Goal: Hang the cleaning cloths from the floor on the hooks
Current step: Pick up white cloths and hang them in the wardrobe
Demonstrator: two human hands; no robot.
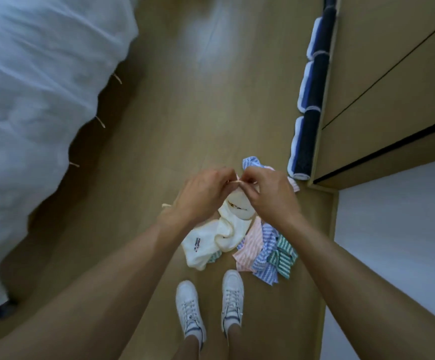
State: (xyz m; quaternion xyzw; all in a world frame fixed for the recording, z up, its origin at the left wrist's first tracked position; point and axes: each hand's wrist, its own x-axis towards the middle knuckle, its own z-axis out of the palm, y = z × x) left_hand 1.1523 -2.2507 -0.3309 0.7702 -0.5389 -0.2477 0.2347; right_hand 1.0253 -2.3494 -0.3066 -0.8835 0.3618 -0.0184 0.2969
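A cream cloth [233, 224] hangs from both my hands above the floor. My left hand [206, 193] and my right hand [268, 193] pinch its top edge or loop between fingertips, close together. On the floor below lie another cream cloth [197, 249] with small printed text, a pink striped cloth [247, 249], a blue striped cloth [265, 258] and a green striped cloth [284, 255]. Another blue striped cloth [251, 162] shows beyond my right hand. No hooks are in view.
My two white sneakers [211, 305] stand on the wooden floor [185, 113] just before the cloths. A bed with a white cover [34, 100] fills the left. A wooden cabinet [383, 87] stands at right, with dark blue rolled items [307, 136] lined along its base.
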